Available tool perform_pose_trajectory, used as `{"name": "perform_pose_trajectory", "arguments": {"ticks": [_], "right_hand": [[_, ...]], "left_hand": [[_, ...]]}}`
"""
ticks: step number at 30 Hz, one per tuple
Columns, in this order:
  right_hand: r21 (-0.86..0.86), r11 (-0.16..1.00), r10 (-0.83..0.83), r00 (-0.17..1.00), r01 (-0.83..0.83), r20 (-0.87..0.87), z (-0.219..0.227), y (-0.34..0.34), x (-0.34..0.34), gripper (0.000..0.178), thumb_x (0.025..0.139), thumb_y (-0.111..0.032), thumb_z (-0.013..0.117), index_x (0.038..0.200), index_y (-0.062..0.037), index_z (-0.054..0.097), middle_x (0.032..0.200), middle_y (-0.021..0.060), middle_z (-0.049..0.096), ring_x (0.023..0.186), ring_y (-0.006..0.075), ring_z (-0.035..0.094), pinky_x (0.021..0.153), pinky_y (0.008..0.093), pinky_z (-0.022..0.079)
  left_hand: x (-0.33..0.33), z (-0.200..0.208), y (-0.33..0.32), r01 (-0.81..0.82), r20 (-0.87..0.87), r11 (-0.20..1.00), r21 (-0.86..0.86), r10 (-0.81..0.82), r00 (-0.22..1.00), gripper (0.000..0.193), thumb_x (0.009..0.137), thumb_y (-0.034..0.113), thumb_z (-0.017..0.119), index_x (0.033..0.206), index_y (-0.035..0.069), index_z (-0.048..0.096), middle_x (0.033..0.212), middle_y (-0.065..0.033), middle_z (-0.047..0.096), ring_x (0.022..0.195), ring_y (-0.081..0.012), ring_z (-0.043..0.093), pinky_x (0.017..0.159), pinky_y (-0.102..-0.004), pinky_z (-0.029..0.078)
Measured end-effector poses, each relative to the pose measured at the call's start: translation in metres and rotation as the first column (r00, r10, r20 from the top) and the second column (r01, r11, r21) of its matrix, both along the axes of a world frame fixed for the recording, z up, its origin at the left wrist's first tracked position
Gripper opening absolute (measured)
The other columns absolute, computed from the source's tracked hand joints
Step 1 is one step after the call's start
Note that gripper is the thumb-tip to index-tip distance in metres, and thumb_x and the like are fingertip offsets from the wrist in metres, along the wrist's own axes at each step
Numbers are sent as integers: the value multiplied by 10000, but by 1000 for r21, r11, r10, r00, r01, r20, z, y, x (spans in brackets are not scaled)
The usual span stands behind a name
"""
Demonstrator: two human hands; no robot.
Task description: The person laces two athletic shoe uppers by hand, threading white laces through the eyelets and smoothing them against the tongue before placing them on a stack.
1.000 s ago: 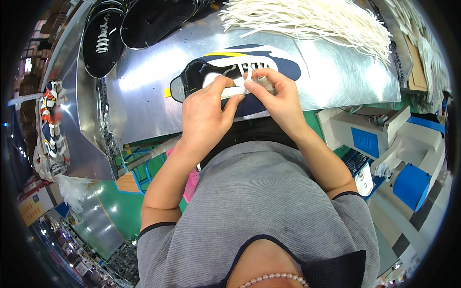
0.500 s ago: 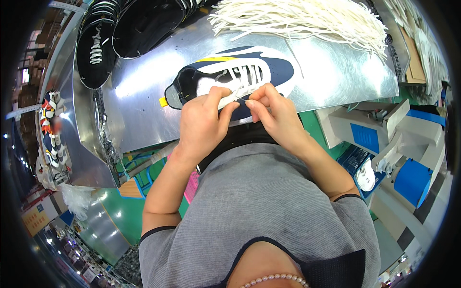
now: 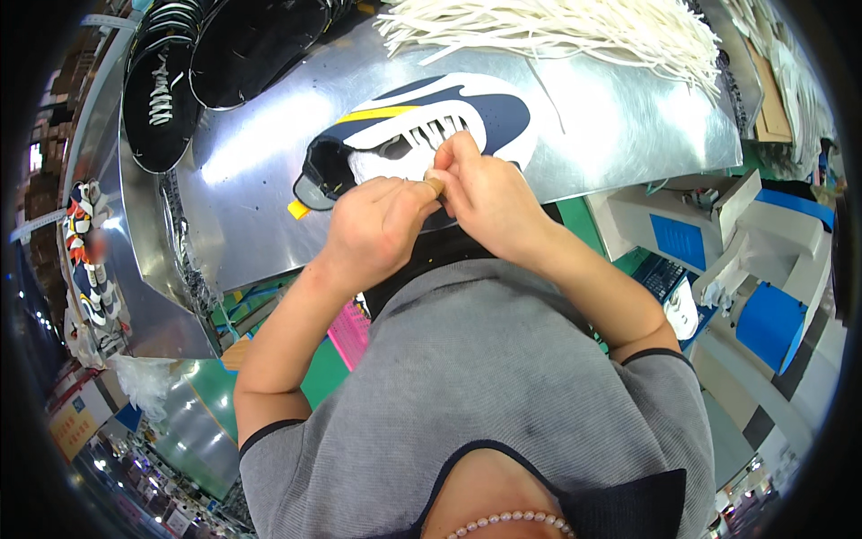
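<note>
A white and navy sneaker with a yellow stripe lies on the metal table, its toe to the right. Dark gaps show between the white bands over its opening. My left hand is closed at the shoe's near edge, thumb and forefinger pinched on the near side of its upper. My right hand is closed too, its fingertips pinching right against those of the left. A white shoelace ran between the fingers a moment earlier; the fingers now hide most of it.
A heap of white laces covers the table's far right. Black shoes with white lacing stand at the far left. Several colourful shoes line a rack further left. A pink basket and a pale machine with blue panels sit below table height.
My two hands have come together at the shoe's near edge, the right one moving left to the left one's fingertips. The lace between them has gone out of sight.
</note>
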State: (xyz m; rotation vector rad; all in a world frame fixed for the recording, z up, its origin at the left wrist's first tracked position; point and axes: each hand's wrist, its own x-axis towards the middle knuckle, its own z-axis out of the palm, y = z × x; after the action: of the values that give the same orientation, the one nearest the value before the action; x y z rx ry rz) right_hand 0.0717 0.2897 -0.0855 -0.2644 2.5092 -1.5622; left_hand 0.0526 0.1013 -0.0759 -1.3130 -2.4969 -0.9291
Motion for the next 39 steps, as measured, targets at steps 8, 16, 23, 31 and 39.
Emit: {"name": "perform_pose_trajectory", "arguments": {"ticks": [8,16,23,31,39], "right_hand": [[5,997,-72,994,72,82,51,67,-17,205,964,-206,634,1021,-14,591,743,68,649,681,112,616,637,260,477],[-327,930,-164,986,168,41,-3,24,-63,258,926,-221,684,1082,-31,608,864,89,702,741,128,623,684,279,495],[-218,956,-217,974,198,-66,-11,20,-59,272,918,-251,689,1082,-48,611,883,146,718,751,252,682,693,330,515],[-224,950,-243,966,219,-87,-19,17,-59,211,921,-151,700,1084,-30,641,803,21,667,697,49,520,624,217,429],[-298,953,-60,998,64,21,-2,16,-54,186,846,-215,764,982,-92,728,759,38,690,655,107,616,637,256,482]], "left_hand": [[13,9,-9,-238,92,971,-28,240,967,452,817,20,769,1191,-35,522,1033,-193,678,874,-342,695,735,-379,556],[-3,51,-8,-307,821,952,18,161,547,273,998,-32,468,1270,-30,490,1187,-142,653,1178,-226,621,1025,-308,455],[-37,49,-3,-12,870,1000,-22,25,492,245,916,-67,576,1135,13,500,950,-51,676,929,-121,618,852,-260,470],[-19,60,-19,-3,714,972,-233,173,679,366,807,-170,494,1128,5,475,1013,-149,674,976,-291,676,835,-363,520],[-10,29,-1,-409,557,912,28,326,764,441,885,-27,617,1297,34,472,1135,-215,598,1005,-358,641,867,-414,511]]}}
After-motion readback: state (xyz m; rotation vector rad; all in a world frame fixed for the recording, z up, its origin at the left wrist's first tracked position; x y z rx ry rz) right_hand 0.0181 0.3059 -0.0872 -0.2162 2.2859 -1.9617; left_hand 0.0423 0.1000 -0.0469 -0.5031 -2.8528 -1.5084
